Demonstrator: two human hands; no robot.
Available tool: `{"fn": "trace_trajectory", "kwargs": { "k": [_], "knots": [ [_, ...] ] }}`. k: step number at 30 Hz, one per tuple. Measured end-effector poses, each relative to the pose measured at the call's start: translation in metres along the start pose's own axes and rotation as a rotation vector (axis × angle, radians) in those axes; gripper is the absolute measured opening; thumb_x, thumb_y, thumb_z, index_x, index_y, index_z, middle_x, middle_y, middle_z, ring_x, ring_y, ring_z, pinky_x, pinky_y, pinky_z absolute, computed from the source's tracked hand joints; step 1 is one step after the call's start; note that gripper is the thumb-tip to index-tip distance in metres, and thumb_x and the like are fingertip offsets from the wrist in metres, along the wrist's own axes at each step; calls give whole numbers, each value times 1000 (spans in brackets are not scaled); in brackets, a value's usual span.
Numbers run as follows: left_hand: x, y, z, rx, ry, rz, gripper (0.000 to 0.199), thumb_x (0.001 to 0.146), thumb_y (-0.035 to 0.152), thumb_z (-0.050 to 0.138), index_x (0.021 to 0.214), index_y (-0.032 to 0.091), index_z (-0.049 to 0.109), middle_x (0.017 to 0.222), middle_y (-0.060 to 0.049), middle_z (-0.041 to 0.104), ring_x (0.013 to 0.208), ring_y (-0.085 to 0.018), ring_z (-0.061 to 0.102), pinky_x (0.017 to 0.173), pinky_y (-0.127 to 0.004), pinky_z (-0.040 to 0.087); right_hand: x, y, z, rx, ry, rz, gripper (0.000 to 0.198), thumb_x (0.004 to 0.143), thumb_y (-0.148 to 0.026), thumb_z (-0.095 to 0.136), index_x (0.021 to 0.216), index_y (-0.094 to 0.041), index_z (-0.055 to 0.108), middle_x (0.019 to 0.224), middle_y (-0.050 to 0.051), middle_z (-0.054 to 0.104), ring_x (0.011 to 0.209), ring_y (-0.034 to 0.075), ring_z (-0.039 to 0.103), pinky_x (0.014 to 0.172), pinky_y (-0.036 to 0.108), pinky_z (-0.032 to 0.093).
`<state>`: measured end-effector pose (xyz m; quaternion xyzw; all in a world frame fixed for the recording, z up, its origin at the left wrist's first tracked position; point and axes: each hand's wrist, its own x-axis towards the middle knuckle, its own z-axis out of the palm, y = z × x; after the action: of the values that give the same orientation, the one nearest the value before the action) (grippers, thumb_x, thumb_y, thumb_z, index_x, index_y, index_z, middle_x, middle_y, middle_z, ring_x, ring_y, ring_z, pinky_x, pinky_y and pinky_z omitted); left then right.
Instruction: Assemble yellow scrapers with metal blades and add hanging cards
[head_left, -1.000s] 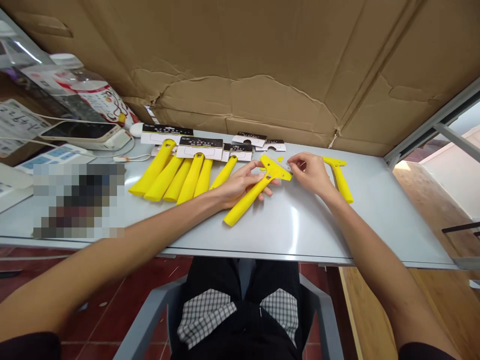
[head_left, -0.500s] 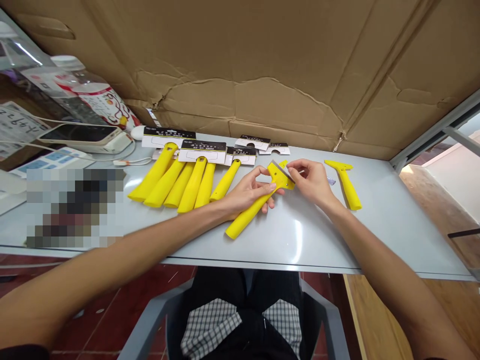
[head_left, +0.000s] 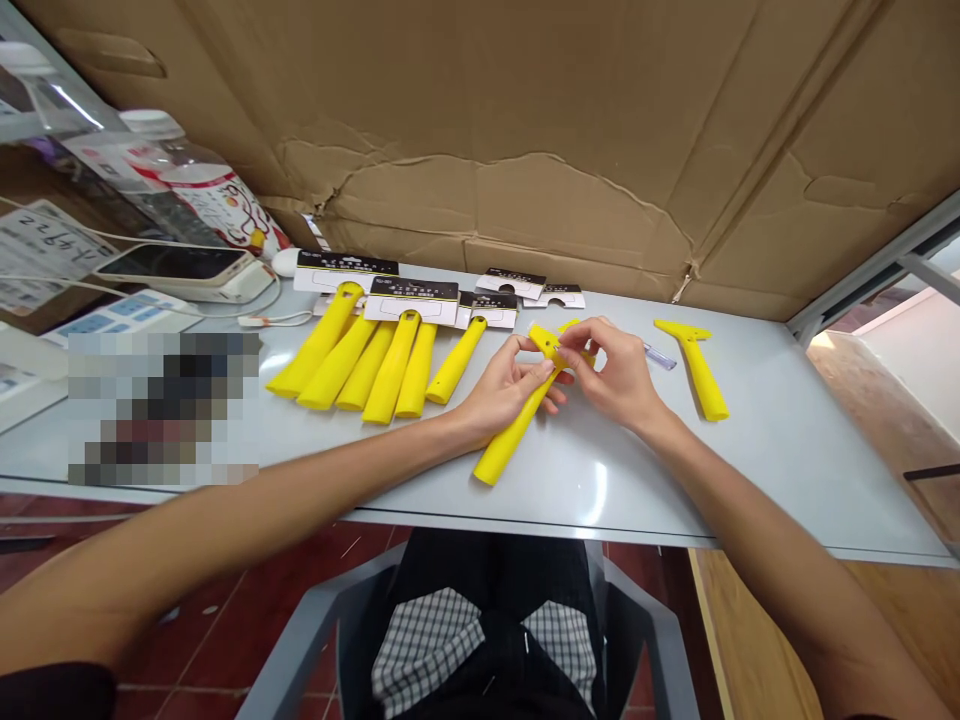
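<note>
"Six yellow handles (head_left: 391,372) in a row on the L, w/ black-&-white header cards (head_left: 412,302) at their far ends. What's the person holding?"

"L hand (head_left: 514,388) has the yellow scraper (head_left: 514,435), thumb & fingers wrapped just below its head, mid-table. Shaft slants back toward the person."

"And R hand (head_left: 619,372)?"

"Narrow: thumb & fingertips bunched at the scraper's head, covering part of it. Can't tell if there's a small part btwn them."

"What's nr it?"

"Thin clear-purplish item (head_left: 661,356) just R of the hand; too small to ID. Further R, a 2nd scraper (head_left: 703,375) lies on the pale table (head_left: 810,430), head end away from the person."

"Behind?"

"Two loose cards (head_left: 514,283) nr the cardboard (head_left: 562,100). Far L: phone (head_left: 176,264), plastic bottle (head_left: 217,203) behind it."
</note>
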<state>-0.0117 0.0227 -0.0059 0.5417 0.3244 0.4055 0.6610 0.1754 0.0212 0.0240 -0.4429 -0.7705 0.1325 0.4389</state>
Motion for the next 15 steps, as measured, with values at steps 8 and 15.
{"fn": "trace_trajectory", "kwargs": {
  "k": [8, 15],
  "knots": [
    [-7, 3, 7, 96, 11, 37, 54, 93, 62, 74, 111, 27, 37, 64, 9, 66, 50, -13, 60, 50, -25, 45, 0, 3, 5, -2, -36, 33, 6, 95, -20, 62, 96, -26, 64, 95, 3, 76, 88, 21, 70, 81, 36, 55],
    [-7, 0, 5, 108, -35, 65, 49, 97, 57, 71, 109, 27, 35, 65, 9, 66, 48, -11, 59, 50, -24, 45, 3, 3, 3, 76, -15, 100, 6, 92, -23, 66, 98, -25, 64, 91, 1, 76, 80, 18, 69, 73, 32, 52]
  ]
}}
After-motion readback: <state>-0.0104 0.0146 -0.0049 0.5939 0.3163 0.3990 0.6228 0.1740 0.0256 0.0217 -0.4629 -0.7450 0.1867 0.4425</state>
